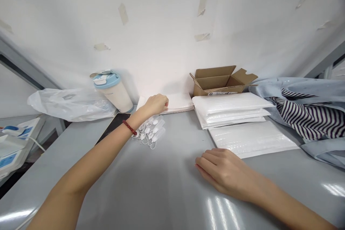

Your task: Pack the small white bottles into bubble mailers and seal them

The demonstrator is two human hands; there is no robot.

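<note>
My left hand [155, 105] reaches far forward, fingers curled onto the near edge of a flat stack of white sheets [179, 102] against the wall. A red bead bracelet sits on that wrist. Just below the hand lies a cluster of small white clip-like parts [151, 131]. My right hand [219, 170] rests on the grey table [161, 187], fingers loosely bent and holding nothing, just left of a single white padded envelope [250, 138]. Behind it is a stack of padded envelopes [230, 109].
An open cardboard box [219, 80] stands at the wall. A blue-lidded tumbler [114, 91], a clear plastic bag [71, 104] and a dark phone [114, 124] are at left. Striped and blue garments [309, 113] are heaped at right. A white-and-blue device [13, 147] sits at far left.
</note>
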